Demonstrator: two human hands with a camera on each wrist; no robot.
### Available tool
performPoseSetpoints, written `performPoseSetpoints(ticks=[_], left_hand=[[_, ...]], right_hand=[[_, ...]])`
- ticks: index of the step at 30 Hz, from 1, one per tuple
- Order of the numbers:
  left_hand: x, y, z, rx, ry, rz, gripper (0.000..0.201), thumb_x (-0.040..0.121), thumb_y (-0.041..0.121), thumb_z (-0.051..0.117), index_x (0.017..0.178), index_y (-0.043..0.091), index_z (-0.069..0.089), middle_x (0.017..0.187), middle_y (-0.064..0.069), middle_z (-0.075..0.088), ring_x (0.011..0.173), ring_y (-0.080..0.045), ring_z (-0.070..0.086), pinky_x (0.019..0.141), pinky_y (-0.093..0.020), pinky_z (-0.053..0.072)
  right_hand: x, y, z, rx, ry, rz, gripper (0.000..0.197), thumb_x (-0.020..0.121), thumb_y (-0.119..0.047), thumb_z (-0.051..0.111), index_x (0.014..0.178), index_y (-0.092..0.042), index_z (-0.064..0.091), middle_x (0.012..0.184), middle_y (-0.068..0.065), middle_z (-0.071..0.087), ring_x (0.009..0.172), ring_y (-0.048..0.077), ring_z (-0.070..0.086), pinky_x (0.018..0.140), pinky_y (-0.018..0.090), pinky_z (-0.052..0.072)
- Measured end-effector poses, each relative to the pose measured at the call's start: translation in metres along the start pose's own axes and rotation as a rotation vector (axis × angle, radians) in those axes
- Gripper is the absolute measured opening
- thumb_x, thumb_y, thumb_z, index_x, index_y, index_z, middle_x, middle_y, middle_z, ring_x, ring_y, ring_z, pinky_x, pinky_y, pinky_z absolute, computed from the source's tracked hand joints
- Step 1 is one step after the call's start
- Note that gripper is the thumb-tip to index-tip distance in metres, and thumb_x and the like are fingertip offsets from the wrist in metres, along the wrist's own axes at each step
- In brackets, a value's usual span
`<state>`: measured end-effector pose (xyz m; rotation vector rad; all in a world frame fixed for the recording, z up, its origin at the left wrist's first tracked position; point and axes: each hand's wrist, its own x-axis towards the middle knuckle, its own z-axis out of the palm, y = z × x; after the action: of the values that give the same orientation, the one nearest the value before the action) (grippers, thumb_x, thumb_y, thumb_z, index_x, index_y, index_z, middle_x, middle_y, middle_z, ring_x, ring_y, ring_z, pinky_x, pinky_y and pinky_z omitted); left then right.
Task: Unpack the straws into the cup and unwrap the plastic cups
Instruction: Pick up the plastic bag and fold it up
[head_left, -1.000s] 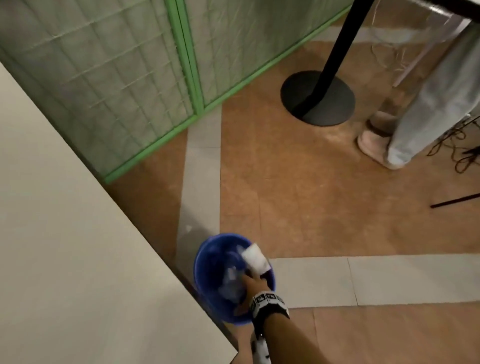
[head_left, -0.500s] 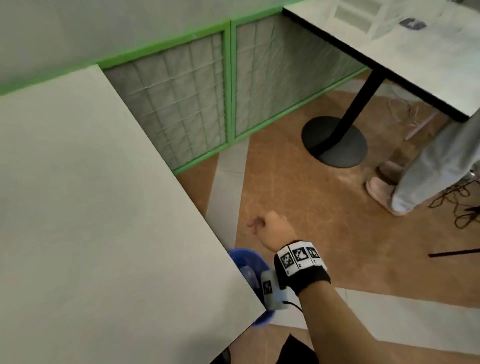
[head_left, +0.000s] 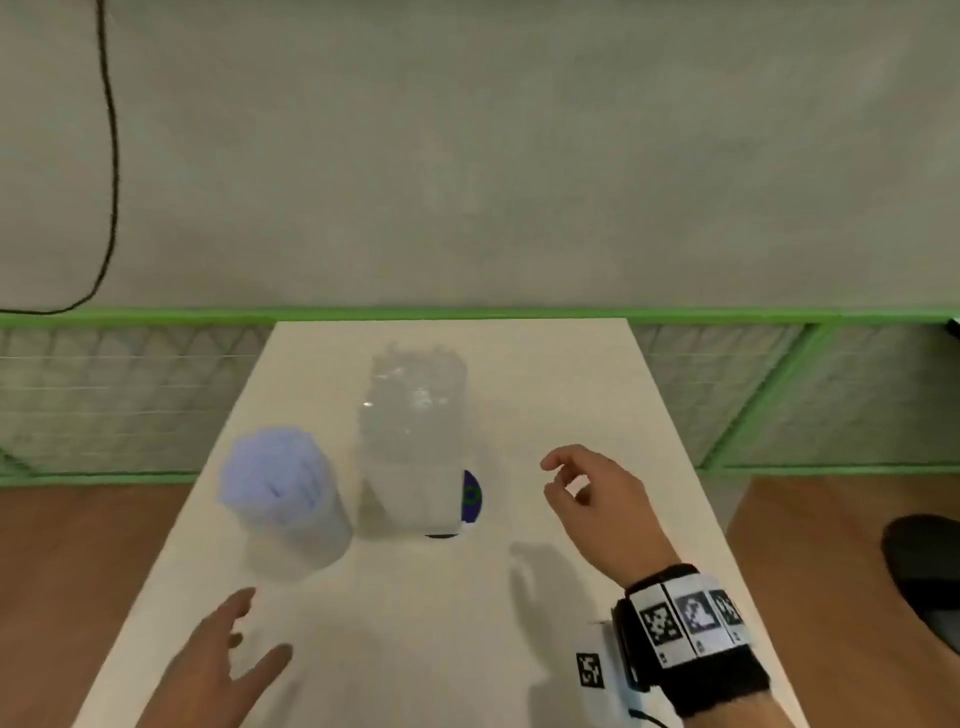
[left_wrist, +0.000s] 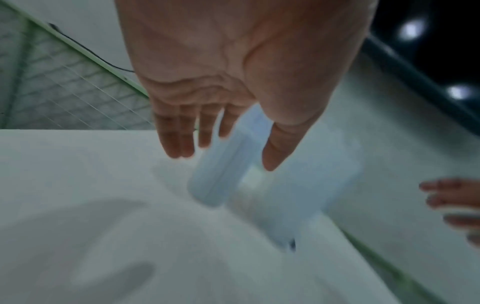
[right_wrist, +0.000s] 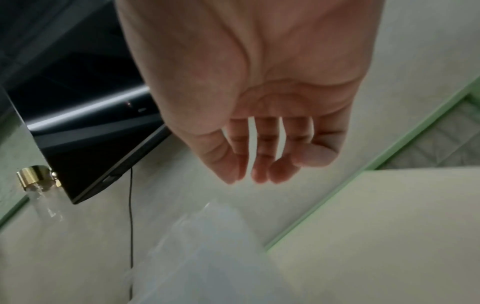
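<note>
A clear cup (head_left: 291, 499) packed with pale blue straws stands on the white table (head_left: 571, 374), left of centre. Beside it rises a tall stack of clear plastic cups (head_left: 413, 441), with crinkled clear wrap around its top. My left hand (head_left: 228, 654) hovers low at the table's near edge, fingers spread, holding nothing; the left wrist view shows it above the straw cup (left_wrist: 218, 174). My right hand (head_left: 576, 483) floats right of the stack, fingers loosely curled and empty. The stack (right_wrist: 207, 246) lies blurred below it in the right wrist view.
A small dark blue round thing (head_left: 471, 496) peeks out behind the stack's base. A green-framed mesh partition (head_left: 779, 395) runs behind the table, with a grey wall above and a black cable (head_left: 109, 156) hanging at left. A dark shape (head_left: 924, 571) sits on the floor at right.
My view has swung up from the floor and blue bin to the tabletop. The right hand left the bin and now hovers by the cup stack. The left hand has come into view.
</note>
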<state>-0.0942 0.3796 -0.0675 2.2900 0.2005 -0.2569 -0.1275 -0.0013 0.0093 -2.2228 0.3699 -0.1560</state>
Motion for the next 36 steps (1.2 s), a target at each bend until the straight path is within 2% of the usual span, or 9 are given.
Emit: performPoseSetpoints(ticks=[5,7,10,13,17,23,28,33,36], left_hand=[[0.070,0.026,-0.017,-0.261,0.086,-0.008,0.134,0.055,0.050,0.092,0.156,0.017,0.011,0.161,-0.003,0.021,0.145,-0.024,0.028,0.118,-0.045,0.027],[0.088,0.032,-0.017,-0.350,0.026,0.040,0.120,0.061,0.036,0.092,0.154,0.027,0.016,0.157,0.004,0.030,0.143,-0.019,0.033,0.116,-0.037,0.031],[0.097,0.048,-0.011,-0.442,-0.063,0.174,0.075,0.068,0.011,0.088,0.120,0.043,0.044,0.119,0.026,0.054,0.112,-0.001,0.056,0.088,-0.008,0.040],[0.102,0.043,-0.005,-0.511,-0.086,0.227,0.065,0.070,0.015,0.088,0.112,0.047,0.049,0.113,0.030,0.058,0.100,0.022,0.055,0.084,-0.003,0.038],[0.103,0.027,0.001,-0.517,-0.174,0.237,0.086,0.064,0.034,0.092,0.136,0.038,0.046,0.133,0.021,0.056,0.122,0.009,0.051,0.101,-0.019,0.041],[0.099,0.025,0.011,-0.512,-0.202,0.214,0.106,0.053,0.055,0.091,0.143,0.042,0.036,0.144,0.019,0.047,0.133,-0.004,0.044,0.106,-0.042,0.047],[0.086,0.033,0.023,-0.521,-0.167,0.198,0.113,0.049,0.057,0.090,0.144,0.038,0.031,0.144,0.017,0.046,0.132,-0.005,0.044,0.105,-0.036,0.045],[0.061,0.046,0.037,-0.529,-0.131,0.173,0.095,0.067,0.025,0.090,0.133,0.041,0.024,0.131,0.013,0.047,0.117,-0.008,0.049,0.099,-0.028,0.041],[0.049,0.051,0.047,-0.535,-0.141,0.168,0.089,0.068,0.022,0.089,0.132,0.037,0.028,0.131,0.009,0.052,0.114,-0.007,0.053,0.097,-0.026,0.042]], right_hand=[[0.020,-0.055,0.087,0.114,0.043,0.018,0.027,0.090,-0.028,0.066,0.111,-0.041,0.054,0.118,-0.011,0.047,0.094,0.006,0.054,0.076,0.007,0.039],[0.024,-0.065,0.109,0.129,0.100,0.053,0.028,0.090,-0.032,0.066,0.115,-0.039,0.053,0.123,-0.010,0.046,0.100,0.011,0.054,0.082,0.021,0.043],[0.032,-0.072,0.127,0.114,0.232,0.127,0.039,0.086,-0.041,0.070,0.117,-0.034,0.048,0.125,-0.008,0.053,0.103,0.020,0.057,0.086,0.034,0.046],[0.036,-0.077,0.132,0.205,0.316,0.226,0.053,0.080,-0.039,0.077,0.120,-0.027,0.045,0.124,-0.006,0.057,0.099,0.021,0.060,0.075,0.025,0.047],[0.029,-0.079,0.134,0.333,0.371,0.265,0.052,0.077,-0.032,0.082,0.115,-0.023,0.047,0.120,-0.006,0.055,0.104,0.022,0.059,0.045,0.006,0.042],[0.036,-0.068,0.130,-0.057,0.182,0.206,0.041,0.082,-0.062,0.062,0.098,-0.025,0.065,0.102,-0.003,0.068,0.101,0.023,0.063,0.083,0.030,0.047],[0.023,-0.061,0.104,-0.215,0.104,0.115,0.056,0.085,-0.063,0.059,0.116,-0.018,0.069,0.128,-0.004,0.065,0.098,0.019,0.066,0.084,0.026,0.044],[-0.021,-0.025,0.064,-0.189,0.174,0.152,0.056,0.074,-0.070,0.060,0.105,-0.024,0.067,0.104,-0.003,0.072,0.087,0.015,0.068,0.072,0.023,0.042],[-0.042,-0.008,0.047,-0.002,0.293,0.192,0.056,0.069,-0.054,0.078,0.105,-0.024,0.047,0.097,-0.007,0.061,0.079,0.015,0.064,0.063,0.024,0.042]])
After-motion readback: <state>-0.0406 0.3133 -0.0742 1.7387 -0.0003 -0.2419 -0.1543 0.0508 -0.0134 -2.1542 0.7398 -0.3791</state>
